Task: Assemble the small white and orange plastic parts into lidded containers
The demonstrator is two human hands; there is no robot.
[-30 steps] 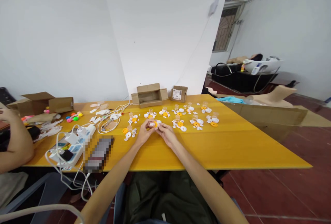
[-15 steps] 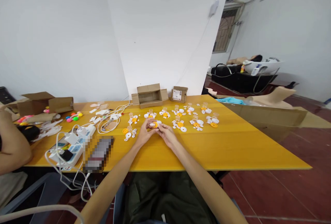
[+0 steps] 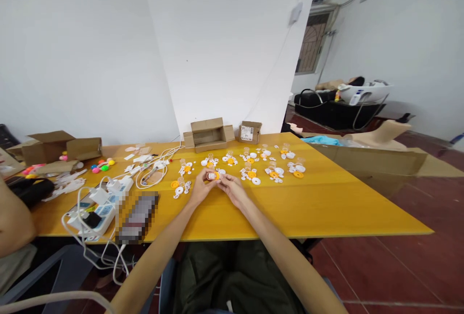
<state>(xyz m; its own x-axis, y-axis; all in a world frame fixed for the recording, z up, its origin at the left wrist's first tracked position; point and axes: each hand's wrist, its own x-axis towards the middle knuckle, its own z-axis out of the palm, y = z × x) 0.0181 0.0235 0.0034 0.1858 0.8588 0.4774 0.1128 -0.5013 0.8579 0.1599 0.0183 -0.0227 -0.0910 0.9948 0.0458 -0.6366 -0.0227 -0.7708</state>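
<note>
Item 1: clear cup, small, held over the table near the middle, an orange ring at its right end; contents too small for us to tell.
Item 2: left hand, fingers clamped around the cup.
Item 3: right hand, fingertips together on the orange ring; exact contact too small for us to make out.
Item 4: sets of loose parts, on the far side and to the right, among them a white disc and an orange disc.
Item 5: 2 cardboard boxes, far edge, the left box open.
Remarks: we judge the step in hand to be working ring against cup; the next move calls for a steady left grip and careful right-hand alignment.
</note>
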